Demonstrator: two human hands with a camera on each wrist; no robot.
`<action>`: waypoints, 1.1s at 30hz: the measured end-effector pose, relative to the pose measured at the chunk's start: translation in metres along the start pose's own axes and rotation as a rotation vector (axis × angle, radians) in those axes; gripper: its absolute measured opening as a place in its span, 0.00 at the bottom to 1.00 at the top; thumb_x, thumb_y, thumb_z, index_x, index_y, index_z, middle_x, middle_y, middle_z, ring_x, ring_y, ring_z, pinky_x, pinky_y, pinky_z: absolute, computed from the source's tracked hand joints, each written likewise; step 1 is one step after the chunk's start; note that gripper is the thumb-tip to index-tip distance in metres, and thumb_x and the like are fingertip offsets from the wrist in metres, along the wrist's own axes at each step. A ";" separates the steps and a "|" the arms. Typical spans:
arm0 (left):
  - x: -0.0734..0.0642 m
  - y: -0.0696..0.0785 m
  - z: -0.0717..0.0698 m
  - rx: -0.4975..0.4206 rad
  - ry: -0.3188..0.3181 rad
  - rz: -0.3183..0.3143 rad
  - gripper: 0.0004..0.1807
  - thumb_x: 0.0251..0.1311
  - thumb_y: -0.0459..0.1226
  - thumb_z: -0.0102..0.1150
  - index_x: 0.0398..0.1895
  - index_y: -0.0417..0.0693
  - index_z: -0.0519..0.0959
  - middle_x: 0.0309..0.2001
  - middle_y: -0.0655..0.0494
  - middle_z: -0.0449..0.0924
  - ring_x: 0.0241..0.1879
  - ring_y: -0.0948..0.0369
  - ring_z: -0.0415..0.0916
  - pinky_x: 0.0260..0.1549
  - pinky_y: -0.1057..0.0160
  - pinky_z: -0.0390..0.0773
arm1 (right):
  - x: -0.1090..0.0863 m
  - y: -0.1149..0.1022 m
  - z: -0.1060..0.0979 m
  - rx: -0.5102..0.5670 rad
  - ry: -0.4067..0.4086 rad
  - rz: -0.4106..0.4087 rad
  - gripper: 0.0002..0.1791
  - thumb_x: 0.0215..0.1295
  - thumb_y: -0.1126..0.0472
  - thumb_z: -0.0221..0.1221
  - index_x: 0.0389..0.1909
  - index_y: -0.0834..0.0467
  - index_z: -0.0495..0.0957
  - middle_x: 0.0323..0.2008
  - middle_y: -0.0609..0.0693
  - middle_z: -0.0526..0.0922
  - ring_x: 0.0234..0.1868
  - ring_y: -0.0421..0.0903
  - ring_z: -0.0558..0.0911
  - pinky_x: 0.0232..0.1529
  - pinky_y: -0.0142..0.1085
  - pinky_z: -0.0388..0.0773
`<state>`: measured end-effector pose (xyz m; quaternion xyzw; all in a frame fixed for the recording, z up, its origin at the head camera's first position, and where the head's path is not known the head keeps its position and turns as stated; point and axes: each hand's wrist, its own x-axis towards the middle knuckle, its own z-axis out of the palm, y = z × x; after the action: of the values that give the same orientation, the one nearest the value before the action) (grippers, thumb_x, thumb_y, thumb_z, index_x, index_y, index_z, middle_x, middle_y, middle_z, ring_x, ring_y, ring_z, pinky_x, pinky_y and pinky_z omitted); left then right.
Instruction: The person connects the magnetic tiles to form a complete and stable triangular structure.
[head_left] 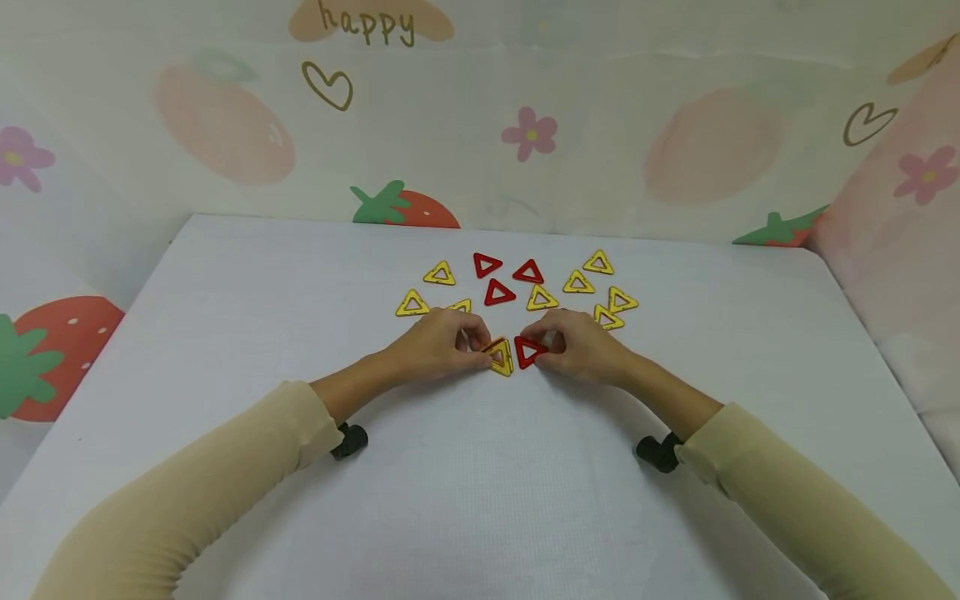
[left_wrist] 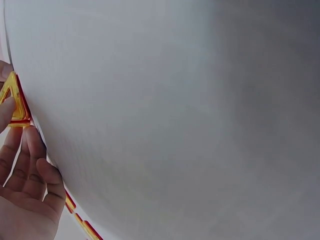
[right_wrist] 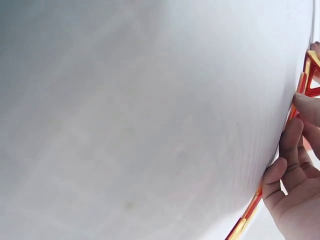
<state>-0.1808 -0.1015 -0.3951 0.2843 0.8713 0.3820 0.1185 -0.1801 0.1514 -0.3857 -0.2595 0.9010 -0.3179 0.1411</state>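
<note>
While the left hand (head_left: 438, 346) pinches a red-edged yellow piece (head_left: 507, 358), the right hand (head_left: 587, 346) grips a red triangle (head_left: 519, 353) just beside it between finger and thumb, nearing the desk (head_left: 480, 500)'s far edge — seemingly a joining step; the next move likely calls for matching their edges with steady pinches.

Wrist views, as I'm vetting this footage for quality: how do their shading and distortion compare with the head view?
Head view: soft shadows beside the sleeves on the tabletop, its edges nearly straight; left wrist view: the tabletop's edge bows, its upper right darkens, and the left hand is cropped; right wrist view: mirrored bowing, darker upper left, right hand cropped.
</note>
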 end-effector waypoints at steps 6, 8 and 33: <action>0.000 0.001 0.000 0.000 -0.001 0.001 0.07 0.57 0.39 0.72 0.35 0.49 0.83 0.30 0.60 0.80 0.28 0.62 0.73 0.30 0.66 0.72 | 0.000 -0.001 0.001 -0.013 -0.003 -0.014 0.21 0.60 0.66 0.69 0.56 0.59 0.82 0.45 0.50 0.83 0.35 0.46 0.74 0.37 0.35 0.74; 0.000 0.001 0.000 -0.003 -0.002 0.005 0.07 0.57 0.39 0.72 0.35 0.49 0.83 0.30 0.60 0.80 0.28 0.62 0.73 0.31 0.66 0.72 | 0.000 -0.001 0.001 -0.011 -0.007 -0.018 0.21 0.60 0.66 0.69 0.56 0.59 0.82 0.45 0.49 0.83 0.36 0.46 0.75 0.37 0.35 0.74; 0.001 -0.002 0.001 0.000 -0.001 0.008 0.07 0.57 0.40 0.72 0.35 0.50 0.83 0.30 0.61 0.80 0.29 0.62 0.73 0.32 0.64 0.73 | -0.002 -0.003 0.000 -0.058 -0.008 -0.007 0.18 0.60 0.65 0.69 0.52 0.61 0.84 0.41 0.51 0.84 0.37 0.46 0.77 0.39 0.36 0.77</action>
<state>-0.1822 -0.1013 -0.3974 0.2879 0.8702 0.3823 0.1177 -0.1773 0.1506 -0.3839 -0.2678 0.9083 -0.2912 0.1360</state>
